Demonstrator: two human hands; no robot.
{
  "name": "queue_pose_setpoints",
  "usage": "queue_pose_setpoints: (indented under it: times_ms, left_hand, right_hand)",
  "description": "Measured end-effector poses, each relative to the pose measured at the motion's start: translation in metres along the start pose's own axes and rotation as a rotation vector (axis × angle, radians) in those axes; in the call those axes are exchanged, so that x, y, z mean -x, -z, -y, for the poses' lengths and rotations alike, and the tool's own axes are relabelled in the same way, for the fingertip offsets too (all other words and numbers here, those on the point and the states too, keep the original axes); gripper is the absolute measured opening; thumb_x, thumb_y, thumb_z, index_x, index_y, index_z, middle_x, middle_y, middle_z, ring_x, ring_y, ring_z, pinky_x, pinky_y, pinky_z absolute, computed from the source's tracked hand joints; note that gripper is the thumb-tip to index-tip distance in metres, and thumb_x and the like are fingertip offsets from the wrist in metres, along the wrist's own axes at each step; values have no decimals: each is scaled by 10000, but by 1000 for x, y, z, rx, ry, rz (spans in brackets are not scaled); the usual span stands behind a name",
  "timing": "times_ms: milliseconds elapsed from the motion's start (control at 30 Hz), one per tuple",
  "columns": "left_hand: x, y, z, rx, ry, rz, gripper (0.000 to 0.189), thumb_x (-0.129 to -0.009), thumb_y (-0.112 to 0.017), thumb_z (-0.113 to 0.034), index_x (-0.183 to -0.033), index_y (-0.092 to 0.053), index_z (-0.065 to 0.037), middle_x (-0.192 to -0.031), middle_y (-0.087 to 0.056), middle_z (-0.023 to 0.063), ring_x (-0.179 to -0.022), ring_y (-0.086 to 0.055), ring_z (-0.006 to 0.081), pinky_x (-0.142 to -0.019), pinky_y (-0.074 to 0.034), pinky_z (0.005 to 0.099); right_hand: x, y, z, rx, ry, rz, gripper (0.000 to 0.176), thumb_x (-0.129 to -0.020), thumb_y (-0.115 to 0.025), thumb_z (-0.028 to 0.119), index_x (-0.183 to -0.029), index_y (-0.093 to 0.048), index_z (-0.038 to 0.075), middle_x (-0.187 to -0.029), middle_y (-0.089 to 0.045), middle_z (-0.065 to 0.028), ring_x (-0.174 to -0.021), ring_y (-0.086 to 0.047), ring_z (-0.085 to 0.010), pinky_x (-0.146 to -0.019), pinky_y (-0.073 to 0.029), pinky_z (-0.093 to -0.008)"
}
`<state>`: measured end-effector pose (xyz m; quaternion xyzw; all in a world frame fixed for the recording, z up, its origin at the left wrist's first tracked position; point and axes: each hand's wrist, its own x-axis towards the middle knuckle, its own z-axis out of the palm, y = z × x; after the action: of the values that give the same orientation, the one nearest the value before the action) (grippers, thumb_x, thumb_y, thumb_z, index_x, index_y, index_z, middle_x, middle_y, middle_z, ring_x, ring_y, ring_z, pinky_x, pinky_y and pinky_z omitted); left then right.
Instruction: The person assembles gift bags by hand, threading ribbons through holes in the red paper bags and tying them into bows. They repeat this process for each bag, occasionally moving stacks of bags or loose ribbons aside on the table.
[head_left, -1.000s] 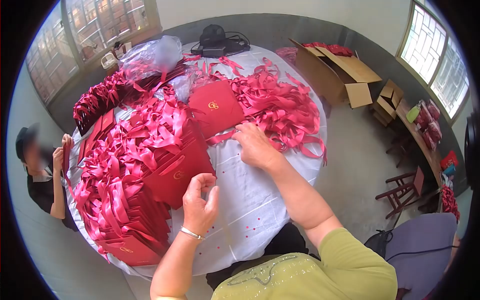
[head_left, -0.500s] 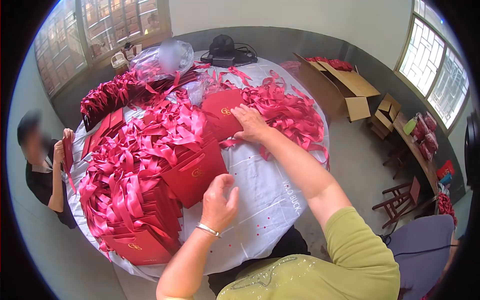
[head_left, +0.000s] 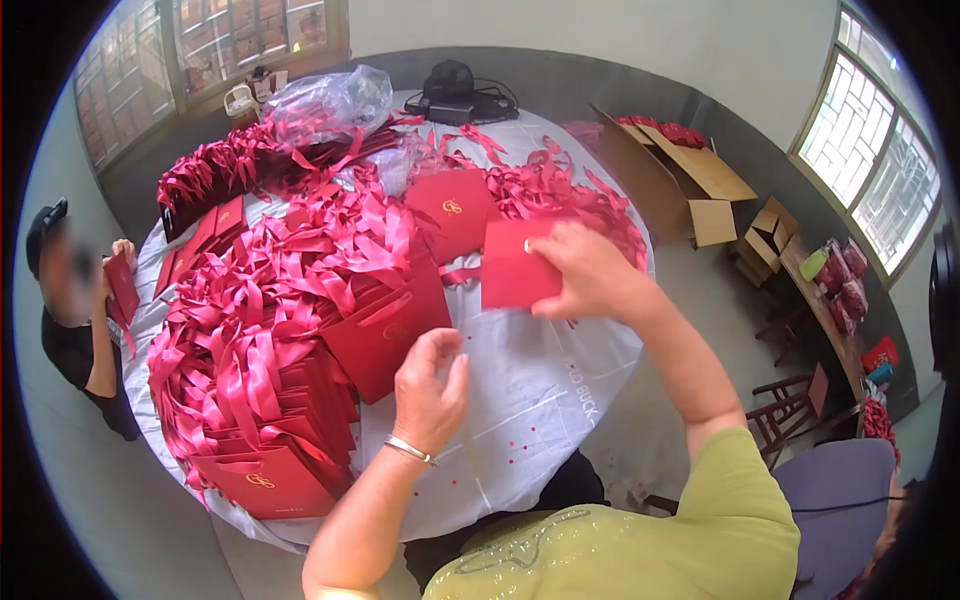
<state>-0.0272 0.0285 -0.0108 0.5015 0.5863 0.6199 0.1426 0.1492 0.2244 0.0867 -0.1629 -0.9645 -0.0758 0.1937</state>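
The right hand [head_left: 592, 276] pinches a flat red bag [head_left: 512, 268] by its right side, thumb on the face and fingers behind, and holds it lifted above the middle of the bench [head_left: 545, 395], on its right half. The left hand [head_left: 430, 385] is empty, with its fingers loosely curled and thumb apart. It hovers over the bare white cover toward the near edge, and a silver bracelet [head_left: 410, 450] sits on its wrist.

Just left of the left hand, a red bag with a gold mark [head_left: 385, 335] leans out from a long stack of ribboned red bags [head_left: 255, 370]. The stack runs along the left side of the bench down to the near-left edge. Another gold-marked bag [head_left: 452, 212] lies flat just beyond the held one, toward the far side. A heap of loose red ribbons [head_left: 565, 195] spreads to its right, reaching the right edge.

At the far-left edge lies a row of dark red bags [head_left: 215, 175], with a clear plastic sack [head_left: 330, 98] behind it. A black device with cables [head_left: 455, 85] rests at the far edge.

Past the left edge stands a co-worker in a dark top [head_left: 75, 340] whose hand holds a small red bag [head_left: 122, 285]. On the floor past the right edge sits an open cardboard box [head_left: 680, 170], and a wooden stool [head_left: 790, 405] stands nearer.
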Motion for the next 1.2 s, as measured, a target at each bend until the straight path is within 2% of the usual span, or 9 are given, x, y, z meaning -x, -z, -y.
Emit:
queue_pose_setpoints:
  times_ms: [167, 267, 300, 533, 667, 833, 933, 1000, 1200]
  left_hand:
    - [-2, 5, -17, -221, -167, 32, 266, -830, -681, -64, -1074, -633, 29, -1013, -672, 189, -928, -664, 337, -854, -530, 392]
    - [6, 1, -15, -393, -287, 246, 305, -817, -704, -116, -1083, -621, 10, -1005, -667, 191, -928, -644, 378, -830, -522, 441]
    - [8, 3, -25, -435, -106, 442, 309, -799, -717, -110, -1075, -647, 8, -1060, -675, 193, -965, -644, 381, -858, -525, 425]
    - [9, 0, -13, -567, -214, 483, 311, -729, -720, -75, -1027, -645, -22, -1050, -662, 160, -1006, -617, 354, -916, -489, 441]
    - [12, -1, -13, -580, -205, 508, 333, -721, -722, -59, -1042, -639, -22, -1075, -649, 159, -1048, -594, 353, -945, -471, 447]
    - [12, -5, -15, -537, -335, 325, 335, -730, -733, -64, -1051, -644, -26, -1071, -647, 173, -1009, -615, 354, -906, -497, 427]
    - [13, -4, -19, -301, -115, 349, 250, -836, -702, -127, -1049, -638, -14, -946, -680, 132, -909, -662, 305, -810, -527, 386]
    - [10, -3, -25, 253, 535, 424, 264, -986, -587, -228, -1097, -621, 9, -1034, -677, 102, -892, -680, 209, -744, -550, 323]
    - [6, -6, -19, 750, 879, 373, 253, -1017, -537, -241, -1081, -570, 2, -1042, -675, 123, -921, -686, 208, -800, -574, 338]
  right_hand:
    - [71, 15, 69, -555, 182, 174, 772, -604, -854, 326, -1249, -564, 15, -984, -554, -163, -918, -547, -338, -822, -475, -432]
    - [91, -3, 101, -616, 228, 154, 781, -591, -862, 309, -1221, -557, -36, -1016, -539, -153, -936, -536, -327, -853, -456, -415]
    - [94, -13, 105, -618, 222, 153, 781, -591, -862, 309, -1221, -557, -36, -1016, -539, -153, -936, -536, -327, -853, -456, -415]
    - [83, -30, 82, -838, 133, 41, 640, -677, -859, 276, -1206, -601, 26, -1221, -571, -168, -1083, -583, -342, -936, -492, -419]
    - [51, -57, 32, -16, -142, -257, 366, -700, -793, 139, -1037, -679, 55, -1110, -620, -124, -1090, -564, -314, -959, -458, -417]
    - [45, -80, 15, -36, -107, -254, 139, -733, -737, 88, -855, -677, 62, -954, -633, -77, -971, -581, -284, -852, -459, -414]
    - [48, -60, 53, -337, -134, -294, 107, -780, -732, 88, -869, -680, 59, -791, -642, -80, -766, -612, -279, -730, -475, -403]
    - [53, -52, 75, -437, -92, -309, 125, -797, -720, 93, -906, -674, 54, -782, -668, -81, -694, -623, -271, -617, -479, -391]
    - [70, -34, 111, -451, 161, -114, 175, -746, -726, 71, -914, -675, 67, -735, -636, -71, -656, -613, -238, -588, -499, -357]
